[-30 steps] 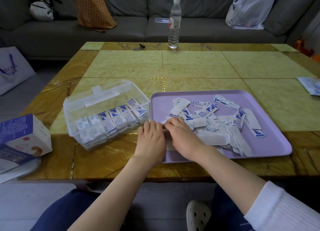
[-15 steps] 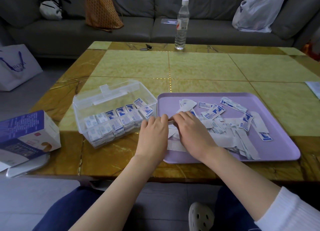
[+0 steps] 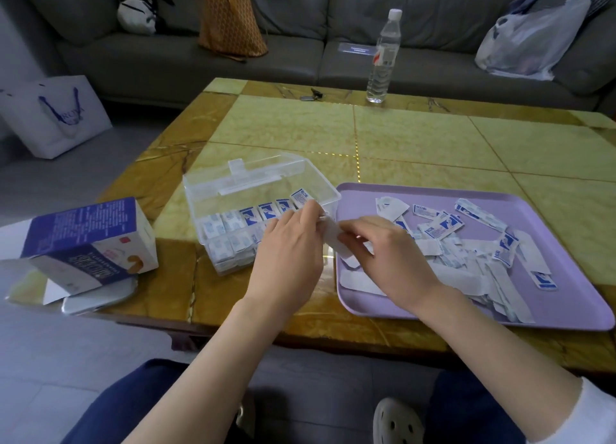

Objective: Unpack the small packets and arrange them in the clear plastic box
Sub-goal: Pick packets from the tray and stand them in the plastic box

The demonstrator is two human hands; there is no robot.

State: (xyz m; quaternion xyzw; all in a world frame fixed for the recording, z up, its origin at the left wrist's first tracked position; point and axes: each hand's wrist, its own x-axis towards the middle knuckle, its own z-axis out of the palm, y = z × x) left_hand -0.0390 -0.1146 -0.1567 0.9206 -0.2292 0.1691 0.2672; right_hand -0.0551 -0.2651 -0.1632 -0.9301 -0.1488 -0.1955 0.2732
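Fingers (image 3: 311,210) of both hands pinch one white wrapper strip (image 3: 335,242) between box (image 3: 213,190) and tray (image 3: 366,190), positioned for tearing a packet free.

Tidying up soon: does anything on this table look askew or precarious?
Yes. The carton at the left lies tipped, propped on a flat silvery thing that overhangs the table edge. Torn wrappers lie scattered over the tray.

White sleeve (image 3: 593,420) cuff, dark blue trousers (image 3: 110,407), white perforated clog (image 3: 396,423).
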